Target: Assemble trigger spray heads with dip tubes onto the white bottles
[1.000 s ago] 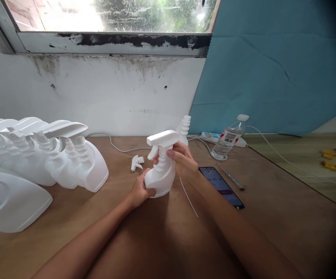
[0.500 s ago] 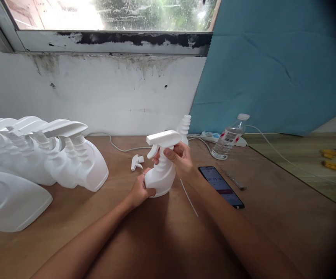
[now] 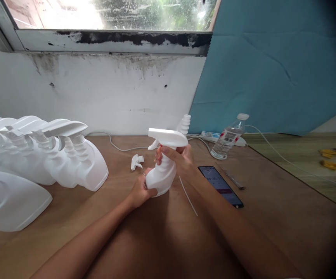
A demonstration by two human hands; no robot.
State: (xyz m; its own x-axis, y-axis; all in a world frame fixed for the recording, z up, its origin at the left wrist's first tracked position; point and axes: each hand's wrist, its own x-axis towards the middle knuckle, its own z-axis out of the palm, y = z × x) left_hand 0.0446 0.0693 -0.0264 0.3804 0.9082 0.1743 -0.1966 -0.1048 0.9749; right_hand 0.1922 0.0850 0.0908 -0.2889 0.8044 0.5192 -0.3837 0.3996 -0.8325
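A white spray bottle (image 3: 161, 176) stands on the table in front of me, with a white trigger sprayer (image 3: 168, 137) on its neck. My left hand (image 3: 141, 190) grips the lower body of the bottle from the left. Fingers of my right hand (image 3: 181, 159) wrap round the neck, just under the sprayer head, and hide the collar. The trigger points left. To the left of the bottle a loose trigger sprayer (image 3: 137, 162) lies on the table. Another white bottle (image 3: 184, 124) without a sprayer stands behind, partly covered by the sprayer head.
Several white bottles (image 3: 90, 162) crowd the left side. On the right are a phone (image 3: 220, 186), a water bottle (image 3: 229, 137), a power strip (image 3: 211, 135) and a thin metal tool (image 3: 234, 180). A thin white tube (image 3: 189, 197) lies by my right forearm.
The sprayer head has turned on the bottle, its rear end swinging right and towards me. My right hand has shifted slightly with it; my left hand keeps its hold.
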